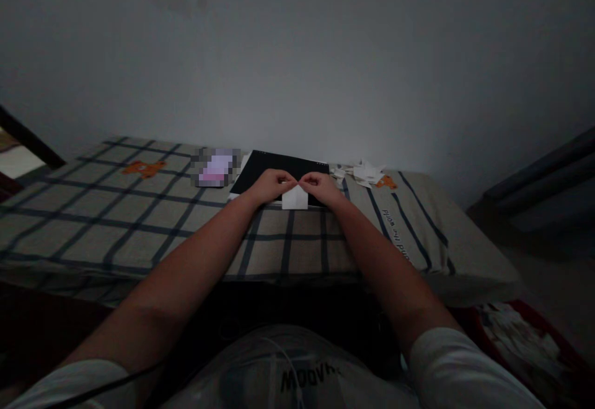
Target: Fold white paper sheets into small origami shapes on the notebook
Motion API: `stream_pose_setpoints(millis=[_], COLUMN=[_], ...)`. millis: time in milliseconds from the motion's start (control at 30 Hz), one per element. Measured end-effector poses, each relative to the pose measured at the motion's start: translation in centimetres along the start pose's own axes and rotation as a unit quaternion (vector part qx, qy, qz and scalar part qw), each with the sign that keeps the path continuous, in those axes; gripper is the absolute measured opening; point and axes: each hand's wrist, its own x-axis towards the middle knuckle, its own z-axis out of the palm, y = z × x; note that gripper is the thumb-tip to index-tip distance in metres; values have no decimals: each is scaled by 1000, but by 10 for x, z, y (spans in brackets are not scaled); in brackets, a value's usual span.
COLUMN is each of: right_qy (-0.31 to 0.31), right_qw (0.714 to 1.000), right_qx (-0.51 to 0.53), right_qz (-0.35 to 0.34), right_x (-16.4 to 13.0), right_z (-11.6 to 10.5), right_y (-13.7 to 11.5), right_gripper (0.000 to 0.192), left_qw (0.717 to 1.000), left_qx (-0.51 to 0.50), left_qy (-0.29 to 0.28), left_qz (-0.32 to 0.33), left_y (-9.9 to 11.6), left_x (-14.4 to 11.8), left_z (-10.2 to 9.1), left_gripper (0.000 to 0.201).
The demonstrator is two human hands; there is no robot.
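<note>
Between both hands is a small piece of white paper [294, 198], its top coming to a peak where my fingertips meet. My left hand [273, 186] pinches it from the left with thumb and forefinger. From the right, my right hand [323, 187] pinches it close beside the left fingertips. Under the hands lies a black notebook or folder [267, 166], with white sheet edges showing along its left side. Whether the paper touches the notebook I cannot tell.
A checked cloth [186, 211] covers the table. A blurred-out phone-like object [216, 168] lies left of the notebook. Loose white paper pieces [367, 173] are heaped to the right. A grey wall [297, 56] stands behind; a dark wooden bar [32, 136] is at far left.
</note>
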Motion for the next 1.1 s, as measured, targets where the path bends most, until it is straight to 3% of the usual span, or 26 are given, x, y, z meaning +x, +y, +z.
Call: stream_pose_setpoints(millis=[233,433,600,700,900,1100], right_qy=[12,44,113,99,33,36], right_qw=[997,997,992,994,999,999], right_qx=[-63,-66,-49,-8,-6,-13], right_qz=[-40,-17,31,37,19,23], right_x=[-1,1,4,3,-1,1], right_z=[4,-9,-19,-16,-10,-13], right_y=[-8,-5,6,2,-4,-2], right_gripper=[12,15,13,21,25,26], left_qw=[999,998,993,991,994,993], left_qx=[29,31,9,0,-6,-37], left_qy=[21,48,118,136,108,99], left_qz=[23,25,-3,-7,-5,-43], left_y=[1,-4,-8,-5,-3,-6], left_x=[1,3,4,3,3,5], left_z=[5,-2,-12,-12,-6,-6], left_gripper=[22,21,29,31,29,31])
